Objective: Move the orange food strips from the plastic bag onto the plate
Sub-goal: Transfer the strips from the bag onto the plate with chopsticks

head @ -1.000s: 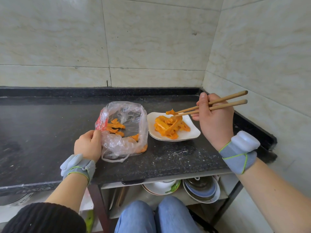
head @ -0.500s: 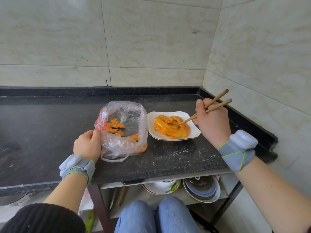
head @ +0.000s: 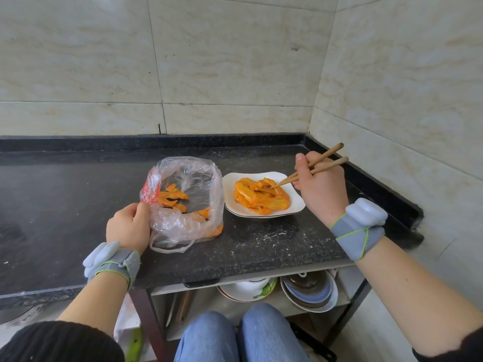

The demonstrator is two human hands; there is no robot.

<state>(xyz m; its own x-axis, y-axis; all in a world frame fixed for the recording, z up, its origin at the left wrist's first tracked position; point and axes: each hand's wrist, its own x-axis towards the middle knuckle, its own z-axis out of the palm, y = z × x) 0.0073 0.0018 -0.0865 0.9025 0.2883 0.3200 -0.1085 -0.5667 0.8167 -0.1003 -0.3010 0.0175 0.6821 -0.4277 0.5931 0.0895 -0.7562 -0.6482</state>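
Two hands work: your left hand (head: 128, 227) pinches the near rim of the plastic bag (head: 188, 220), a few orange food strips (head: 171, 195) inside. Farther right, your right hand (head: 322, 190) grips chopsticks (head: 317, 167), tips on the plate (head: 231, 194); part them gently.

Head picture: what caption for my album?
Right hand holds chopsticks against orange strips on the plate; left hand grips the bag.

A home kitchen corner. Pale tiled walls (head: 235, 61) meet above a dark speckled stone counter (head: 65, 205). Stacked bowls and plates (head: 308, 293) sit on the shelf beneath.
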